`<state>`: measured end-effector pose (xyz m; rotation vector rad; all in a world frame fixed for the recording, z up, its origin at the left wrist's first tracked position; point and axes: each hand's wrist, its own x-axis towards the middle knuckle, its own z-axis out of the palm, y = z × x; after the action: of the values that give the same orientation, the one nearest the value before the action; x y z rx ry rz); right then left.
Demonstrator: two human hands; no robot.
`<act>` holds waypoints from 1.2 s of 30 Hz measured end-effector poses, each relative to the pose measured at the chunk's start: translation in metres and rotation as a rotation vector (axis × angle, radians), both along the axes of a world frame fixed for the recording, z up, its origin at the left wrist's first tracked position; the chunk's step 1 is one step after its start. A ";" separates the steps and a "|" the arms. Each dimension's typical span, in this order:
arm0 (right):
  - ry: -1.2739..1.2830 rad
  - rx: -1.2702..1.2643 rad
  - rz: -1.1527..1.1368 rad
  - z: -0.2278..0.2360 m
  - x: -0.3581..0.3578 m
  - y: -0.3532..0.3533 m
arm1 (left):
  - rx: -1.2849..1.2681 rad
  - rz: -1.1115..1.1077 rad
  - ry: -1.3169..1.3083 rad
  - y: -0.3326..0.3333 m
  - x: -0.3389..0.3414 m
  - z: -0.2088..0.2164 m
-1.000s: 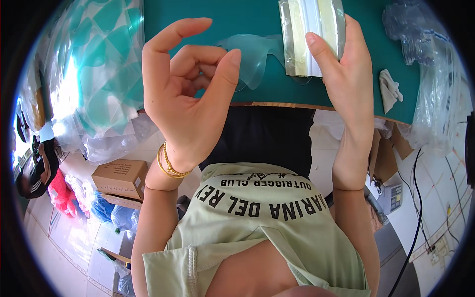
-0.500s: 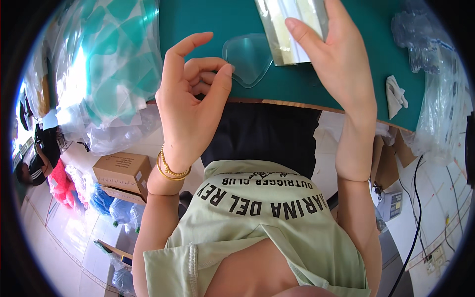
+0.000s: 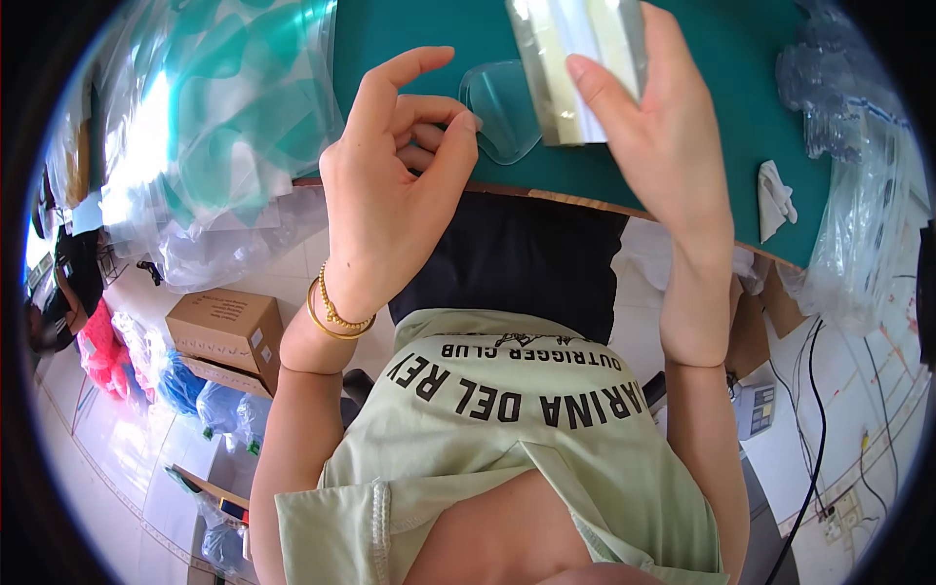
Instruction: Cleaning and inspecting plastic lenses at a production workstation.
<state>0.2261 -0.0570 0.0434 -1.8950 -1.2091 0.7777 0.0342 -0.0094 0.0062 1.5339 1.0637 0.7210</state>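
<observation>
My left hand (image 3: 405, 180) is over the near edge of the green table (image 3: 409, 24), with its thumb and middle finger pinched together and its index finger stretched out. At the pinch is the edge of a clear, rounded triangular plastic sheet (image 3: 507, 112), like a thin lens or film. To its right, my right hand (image 3: 663, 127) grips a shiny packet (image 3: 561, 68) with silvery, pale yellow and white bands. The thumb lies across the packet's face; the other fingers are mostly hidden behind it. The packet overlaps the sheet's right side and runs out of the top of the view.
A large clear bag (image 3: 234, 107) of similar clear sheets lies at the left of the table. At the right are a crumpled white cloth (image 3: 775, 200) and clear plastic bags (image 3: 824, 107). A cardboard box (image 3: 229, 331) stands on the floor at left; cables (image 3: 814, 419) run at right.
My left hand has moved slightly right and up, and the clear sheet has shifted with it, closer to the packet. The packet has tilted and come slightly lower in the right hand.
</observation>
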 end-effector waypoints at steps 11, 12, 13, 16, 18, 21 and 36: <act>-0.153 -0.110 0.213 -0.012 -0.018 -0.011 | 0.102 -0.047 0.097 0.025 -0.010 0.021; -0.224 -0.008 0.188 -0.017 -0.010 -0.016 | 0.147 -0.041 0.148 0.031 -0.008 0.026; -0.220 0.164 0.078 -0.024 0.007 -0.019 | 0.160 -0.040 0.148 0.038 -0.005 0.031; -0.045 0.147 -0.229 0.000 0.066 -0.033 | 0.387 -0.318 0.274 0.046 0.007 0.044; -0.047 0.076 -0.226 -0.001 0.101 -0.043 | 0.633 -0.466 0.294 0.045 0.023 0.039; -0.328 -0.099 -0.219 0.029 0.122 -0.052 | 0.793 -0.614 0.407 0.039 0.040 0.029; -0.987 -0.232 -0.073 0.093 0.279 -0.056 | 1.085 -0.421 0.272 0.135 0.138 0.143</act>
<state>0.5053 -0.1130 0.1367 -2.6107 -1.6290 -0.1381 0.1726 0.1253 0.1493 2.7380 0.4565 0.8462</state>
